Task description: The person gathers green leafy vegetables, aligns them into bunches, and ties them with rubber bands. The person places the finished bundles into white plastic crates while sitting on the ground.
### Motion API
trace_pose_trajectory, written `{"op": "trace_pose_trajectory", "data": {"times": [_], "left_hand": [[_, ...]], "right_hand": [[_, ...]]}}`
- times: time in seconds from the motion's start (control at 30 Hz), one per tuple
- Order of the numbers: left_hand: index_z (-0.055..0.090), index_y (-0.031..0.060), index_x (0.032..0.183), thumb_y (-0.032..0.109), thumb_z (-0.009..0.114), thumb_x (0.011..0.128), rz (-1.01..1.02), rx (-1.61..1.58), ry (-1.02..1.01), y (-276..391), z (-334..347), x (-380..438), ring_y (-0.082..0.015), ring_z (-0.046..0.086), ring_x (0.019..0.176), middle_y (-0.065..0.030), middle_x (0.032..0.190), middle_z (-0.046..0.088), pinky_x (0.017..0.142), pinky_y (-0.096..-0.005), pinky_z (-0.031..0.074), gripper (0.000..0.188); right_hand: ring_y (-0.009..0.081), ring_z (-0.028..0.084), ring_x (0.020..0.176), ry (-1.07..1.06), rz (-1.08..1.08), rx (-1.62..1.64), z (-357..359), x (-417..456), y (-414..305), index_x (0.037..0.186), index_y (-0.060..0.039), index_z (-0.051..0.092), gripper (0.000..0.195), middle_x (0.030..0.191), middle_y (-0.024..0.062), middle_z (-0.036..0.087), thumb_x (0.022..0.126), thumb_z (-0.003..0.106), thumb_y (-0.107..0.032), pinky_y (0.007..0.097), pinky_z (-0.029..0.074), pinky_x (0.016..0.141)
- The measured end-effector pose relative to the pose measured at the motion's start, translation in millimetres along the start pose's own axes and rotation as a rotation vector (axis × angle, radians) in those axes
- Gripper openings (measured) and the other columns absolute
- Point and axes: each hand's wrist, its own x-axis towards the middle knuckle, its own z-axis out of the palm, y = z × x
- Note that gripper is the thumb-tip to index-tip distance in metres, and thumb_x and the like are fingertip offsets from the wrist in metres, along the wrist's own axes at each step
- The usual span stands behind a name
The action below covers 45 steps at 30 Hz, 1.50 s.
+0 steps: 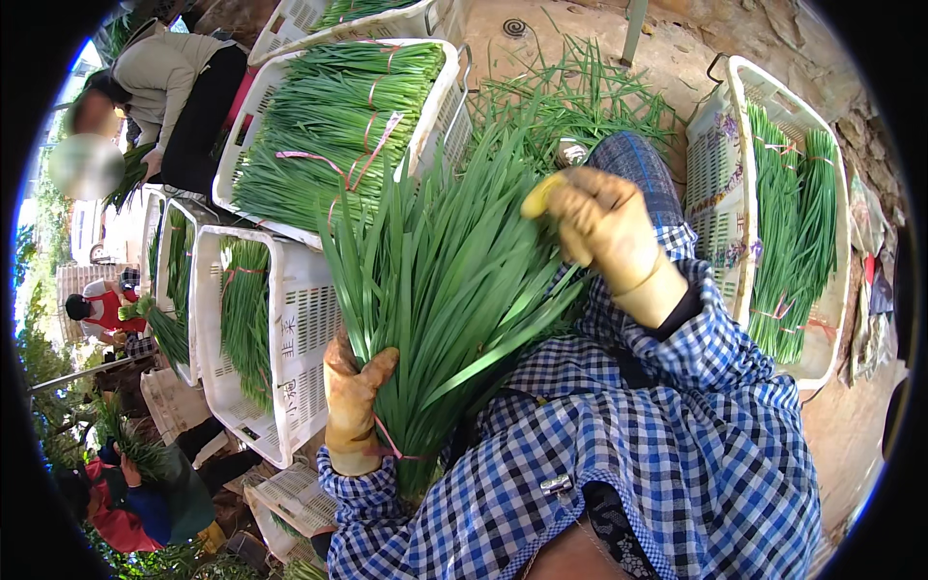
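Note:
A large bunch of garlic chives [435, 283] fans upward in front of my chest, its stems bound low down by a pink tie [391, 442]. My left hand [354, 399], in a stained rubber glove, holds the bunch from its left side, thumb across the leaves. In a matching glove with yellow fingertips, my right hand [602, 225] is raised beside the leaf tips on the right. Its fingers are curled and slightly blurred; whether a leaf is pinched between them is unclear.
A white plastic crate [428, 156] packed with tied chives stands ahead. Another crate [739, 217] is at right, more [275, 341] at left. Loose leaves [580, 94] litter the floor near my shoe. A bending person [174, 80] and others work at left.

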Motion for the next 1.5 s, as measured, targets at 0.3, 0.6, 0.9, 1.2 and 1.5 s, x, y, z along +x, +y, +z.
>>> {"op": "trace_pose_trajectory", "data": {"times": [0.3, 0.6, 0.9, 1.2, 1.5], "left_hand": [[0.053, -0.0003, 0.124, -0.006, 0.065, 0.076, 0.054, 0.07, -0.03, -8.5, -15.2, -2.3, -0.016, 0.061, 0.084, -0.0063, 0.104, 0.062, 0.071, -0.0262, 0.051, 0.05], [0.055, 0.002, 0.123, 0.003, 0.064, 0.073, 0.01, 0.031, -0.022, -34.4, -54.4, -8.7, -0.0165, 0.061, 0.086, -0.0071, 0.105, 0.064, 0.072, -0.028, 0.051, 0.051], [0.021, 0.0143, 0.151, 0.054, 0.068, 0.084, 0.203, 0.058, -0.231, -64.7, -89.4, 6.5, -0.0261, 0.062, 0.108, -0.0143, 0.134, 0.052, 0.085, -0.0358, 0.057, 0.091], [0.053, 0.0027, 0.122, 0.016, 0.065, 0.086, 0.21, 0.202, -0.084, -50.6, -75.9, 3.8, -0.0165, 0.064, 0.083, -0.0071, 0.103, 0.064, 0.066, -0.0285, 0.055, 0.04], [0.06, 0.001, 0.108, 0.002, 0.063, 0.084, 0.151, 0.371, -0.026, -12.1, -67.7, -2.3, -0.0099, 0.058, 0.065, -0.003, 0.088, 0.064, 0.054, -0.0216, 0.046, 0.025]], "right_hand": [[0.0128, 0.069, 0.086, -0.094, -0.503, -1.051, -37.7, 40.3, -31.9, 0.122, -0.0044, 0.065, 0.031, 0.109, 0.01, 0.072, 0.091, 0.066, -0.013, 0.0255, 0.057, 0.073], [0.0101, 0.055, 0.048, -0.071, -0.06, -0.494, -27.7, 38.2, -46.6, 0.103, -0.0009, 0.07, 0.024, 0.082, 0.0071, 0.072, 0.089, 0.068, -0.02, 0.0262, 0.046, 0.048], [0.0003, 0.041, 0.05, 0.92, -0.571, -0.853, -130.8, 55.8, -82.1, 0.114, -0.0052, 0.069, 0.021, 0.076, -0.0026, 0.066, 0.096, 0.061, -0.015, 0.0178, 0.033, 0.042], [0.0216, 0.071, 0.085, -0.212, -0.259, -0.912, -13.8, 1.6, -52.0, 0.112, -0.0122, 0.071, 0.028, 0.101, 0.0145, 0.072, 0.089, 0.068, -0.028, 0.034, 0.056, 0.081], [0.0099, 0.056, 0.06, 0.103, 0.036, -0.178, -14.1, 15.6, -27.2, 0.089, 0.0014, 0.07, 0.017, 0.066, -0.0001, 0.06, 0.092, 0.063, -0.013, 0.0272, 0.047, 0.056]]}}
